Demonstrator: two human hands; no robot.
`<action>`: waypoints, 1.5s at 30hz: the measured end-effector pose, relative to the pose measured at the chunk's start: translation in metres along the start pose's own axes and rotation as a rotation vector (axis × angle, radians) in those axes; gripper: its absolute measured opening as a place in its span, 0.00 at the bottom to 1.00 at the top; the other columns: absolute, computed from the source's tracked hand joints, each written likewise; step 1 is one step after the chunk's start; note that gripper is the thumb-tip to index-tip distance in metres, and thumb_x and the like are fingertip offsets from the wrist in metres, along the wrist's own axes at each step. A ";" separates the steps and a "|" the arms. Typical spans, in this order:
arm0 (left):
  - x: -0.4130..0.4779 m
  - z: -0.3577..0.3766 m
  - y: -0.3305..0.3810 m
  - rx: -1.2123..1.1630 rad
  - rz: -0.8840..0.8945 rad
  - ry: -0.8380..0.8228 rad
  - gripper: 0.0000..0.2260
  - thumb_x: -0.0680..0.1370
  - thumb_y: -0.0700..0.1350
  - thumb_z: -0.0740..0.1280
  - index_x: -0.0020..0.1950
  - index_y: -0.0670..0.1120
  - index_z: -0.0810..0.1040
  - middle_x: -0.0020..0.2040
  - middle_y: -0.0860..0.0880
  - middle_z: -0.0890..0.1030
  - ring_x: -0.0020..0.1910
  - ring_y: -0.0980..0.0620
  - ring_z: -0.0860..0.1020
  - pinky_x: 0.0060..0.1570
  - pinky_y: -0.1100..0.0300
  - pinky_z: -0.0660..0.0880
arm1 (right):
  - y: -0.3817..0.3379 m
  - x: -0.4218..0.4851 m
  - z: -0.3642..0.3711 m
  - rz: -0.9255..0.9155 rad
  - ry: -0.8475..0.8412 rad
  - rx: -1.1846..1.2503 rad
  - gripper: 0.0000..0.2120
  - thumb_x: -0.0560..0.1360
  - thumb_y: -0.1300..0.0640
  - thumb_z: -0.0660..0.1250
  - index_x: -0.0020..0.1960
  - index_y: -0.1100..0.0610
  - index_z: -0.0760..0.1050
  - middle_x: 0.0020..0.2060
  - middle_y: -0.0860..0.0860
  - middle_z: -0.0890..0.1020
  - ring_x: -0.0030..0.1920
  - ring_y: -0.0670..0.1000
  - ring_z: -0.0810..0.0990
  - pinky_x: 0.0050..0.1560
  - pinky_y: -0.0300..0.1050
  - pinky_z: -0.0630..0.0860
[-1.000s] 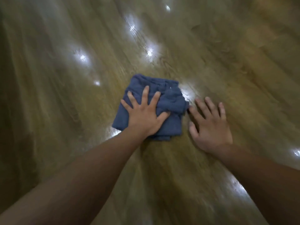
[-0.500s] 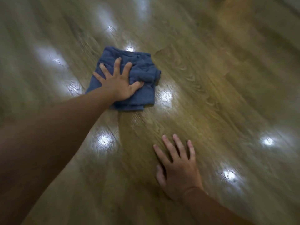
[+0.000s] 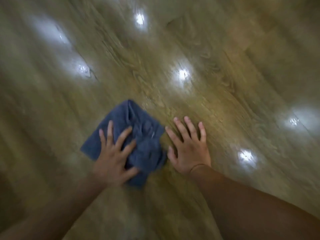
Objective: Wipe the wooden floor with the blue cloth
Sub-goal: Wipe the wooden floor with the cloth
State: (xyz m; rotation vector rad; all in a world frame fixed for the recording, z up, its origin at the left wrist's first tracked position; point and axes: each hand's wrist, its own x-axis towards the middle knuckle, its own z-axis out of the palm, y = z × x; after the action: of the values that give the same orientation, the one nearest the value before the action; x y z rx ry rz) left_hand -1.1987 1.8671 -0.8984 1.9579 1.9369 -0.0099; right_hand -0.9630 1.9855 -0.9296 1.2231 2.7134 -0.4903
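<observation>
A crumpled, folded blue cloth (image 3: 138,132) lies on the glossy wooden floor (image 3: 216,104) just below the middle of the view. My left hand (image 3: 114,156) presses flat on the cloth's near left part, fingers spread over it. My right hand (image 3: 188,146) rests flat on the bare floor right beside the cloth's right edge, fingers apart, holding nothing. Both forearms reach in from the bottom corners. The picture is blurred by motion.
Bright reflections of ceiling lights (image 3: 183,74) dot the shiny planks all around the hands. Plank seams run diagonally across the floor. Nothing else stands on the floor in view.
My left hand has pulled the cloth back from far and left to close beside my right hand. The right hand stays planted on the floor.
</observation>
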 end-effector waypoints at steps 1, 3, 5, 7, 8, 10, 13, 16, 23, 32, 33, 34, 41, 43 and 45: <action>-0.005 0.001 0.000 -0.010 0.002 -0.033 0.34 0.72 0.73 0.58 0.64 0.48 0.76 0.74 0.41 0.67 0.75 0.24 0.51 0.65 0.21 0.50 | 0.000 0.000 0.001 -0.011 0.024 0.013 0.29 0.74 0.42 0.59 0.75 0.45 0.65 0.78 0.52 0.62 0.79 0.59 0.57 0.76 0.68 0.48; 0.028 -0.001 -0.001 -0.029 -0.137 0.013 0.32 0.71 0.74 0.58 0.56 0.47 0.75 0.68 0.42 0.70 0.71 0.23 0.58 0.63 0.20 0.52 | 0.001 0.001 0.003 -0.028 0.080 0.038 0.29 0.73 0.43 0.62 0.73 0.46 0.67 0.77 0.53 0.65 0.78 0.60 0.60 0.75 0.70 0.51; 0.092 -0.015 0.001 -0.034 -0.309 0.101 0.32 0.69 0.71 0.60 0.56 0.45 0.73 0.66 0.40 0.69 0.69 0.20 0.58 0.63 0.19 0.50 | 0.001 0.001 0.005 -0.018 0.131 0.055 0.28 0.71 0.44 0.64 0.71 0.47 0.70 0.76 0.53 0.67 0.77 0.60 0.62 0.74 0.70 0.55; 0.171 -0.035 -0.004 -0.015 -0.348 0.159 0.35 0.69 0.72 0.58 0.62 0.46 0.72 0.69 0.39 0.68 0.71 0.20 0.55 0.64 0.19 0.47 | 0.000 0.001 0.006 -0.016 0.146 0.050 0.29 0.70 0.43 0.64 0.70 0.46 0.71 0.76 0.52 0.67 0.77 0.59 0.63 0.74 0.70 0.54; 0.211 -0.045 -0.009 0.004 -0.341 0.176 0.37 0.69 0.73 0.56 0.65 0.47 0.71 0.71 0.39 0.66 0.72 0.20 0.54 0.65 0.20 0.46 | 0.000 0.002 0.007 -0.020 0.148 0.052 0.29 0.70 0.43 0.64 0.70 0.45 0.71 0.75 0.51 0.68 0.77 0.59 0.63 0.74 0.69 0.54; 0.289 -0.067 -0.016 0.034 -0.324 0.200 0.38 0.70 0.75 0.52 0.68 0.48 0.67 0.76 0.41 0.62 0.73 0.21 0.51 0.67 0.22 0.43 | 0.001 0.001 0.007 -0.023 0.151 0.055 0.28 0.70 0.42 0.64 0.70 0.44 0.71 0.75 0.50 0.69 0.77 0.58 0.62 0.75 0.69 0.53; 0.365 -0.082 -0.009 0.075 -0.343 0.207 0.39 0.72 0.75 0.50 0.74 0.50 0.62 0.78 0.43 0.58 0.74 0.22 0.49 0.67 0.21 0.41 | -0.001 0.002 0.007 -0.011 0.143 0.053 0.29 0.69 0.43 0.65 0.70 0.43 0.71 0.76 0.49 0.67 0.78 0.57 0.61 0.75 0.68 0.52; 0.368 -0.077 0.005 0.131 -0.297 0.226 0.40 0.72 0.75 0.49 0.75 0.49 0.62 0.77 0.45 0.61 0.74 0.22 0.50 0.68 0.23 0.42 | 0.000 0.002 0.004 -0.001 0.099 0.029 0.29 0.71 0.42 0.63 0.72 0.43 0.69 0.77 0.49 0.65 0.79 0.57 0.60 0.75 0.68 0.51; 0.282 -0.046 0.048 0.233 0.390 0.148 0.38 0.72 0.73 0.57 0.73 0.49 0.70 0.76 0.51 0.67 0.76 0.27 0.53 0.73 0.30 0.46 | -0.001 0.002 0.004 0.012 0.078 0.013 0.29 0.71 0.42 0.63 0.71 0.44 0.70 0.77 0.50 0.66 0.78 0.59 0.61 0.74 0.70 0.55; 0.292 -0.030 0.099 0.250 0.282 0.041 0.40 0.73 0.75 0.53 0.77 0.51 0.58 0.80 0.53 0.54 0.76 0.27 0.42 0.70 0.26 0.41 | -0.001 0.002 -0.002 0.015 0.031 0.069 0.29 0.71 0.43 0.64 0.72 0.42 0.68 0.77 0.49 0.66 0.78 0.58 0.59 0.74 0.69 0.55; 0.293 -0.031 0.099 0.231 0.279 0.045 0.40 0.73 0.75 0.53 0.77 0.52 0.59 0.80 0.53 0.55 0.77 0.27 0.43 0.70 0.27 0.41 | 0.000 0.003 -0.004 0.014 0.021 0.059 0.29 0.71 0.43 0.64 0.72 0.42 0.68 0.77 0.49 0.66 0.78 0.58 0.59 0.74 0.69 0.56; 0.293 -0.031 0.097 0.222 0.283 0.054 0.39 0.73 0.76 0.53 0.77 0.53 0.60 0.80 0.52 0.56 0.77 0.28 0.45 0.71 0.27 0.42 | -0.001 0.003 -0.005 0.017 0.027 0.050 0.29 0.72 0.43 0.64 0.72 0.43 0.69 0.77 0.49 0.66 0.78 0.58 0.59 0.74 0.70 0.56; 0.303 -0.045 0.041 0.158 0.211 0.145 0.39 0.71 0.77 0.53 0.77 0.57 0.60 0.79 0.51 0.58 0.78 0.34 0.50 0.75 0.34 0.42 | -0.001 0.000 -0.002 -0.001 0.060 -0.042 0.30 0.72 0.43 0.63 0.74 0.44 0.68 0.77 0.50 0.67 0.78 0.58 0.62 0.73 0.69 0.59; 0.304 -0.059 -0.003 0.122 0.062 0.171 0.40 0.70 0.77 0.51 0.76 0.57 0.60 0.79 0.52 0.58 0.78 0.34 0.50 0.75 0.35 0.42 | -0.001 0.001 -0.002 -0.006 0.081 -0.059 0.30 0.72 0.43 0.62 0.73 0.44 0.68 0.76 0.51 0.67 0.77 0.58 0.62 0.73 0.69 0.59; 0.292 -0.072 -0.057 0.059 -0.094 0.241 0.38 0.71 0.76 0.54 0.75 0.56 0.62 0.78 0.51 0.60 0.78 0.34 0.52 0.75 0.34 0.43 | 0.002 0.000 0.000 -0.010 0.105 -0.068 0.30 0.71 0.43 0.61 0.73 0.45 0.68 0.76 0.51 0.68 0.77 0.59 0.63 0.73 0.68 0.58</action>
State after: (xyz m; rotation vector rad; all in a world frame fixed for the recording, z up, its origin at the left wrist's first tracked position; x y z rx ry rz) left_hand -1.2587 2.1661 -0.9256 1.9807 2.2032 0.1525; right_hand -0.9616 1.9865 -0.9304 1.2521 2.7991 -0.3406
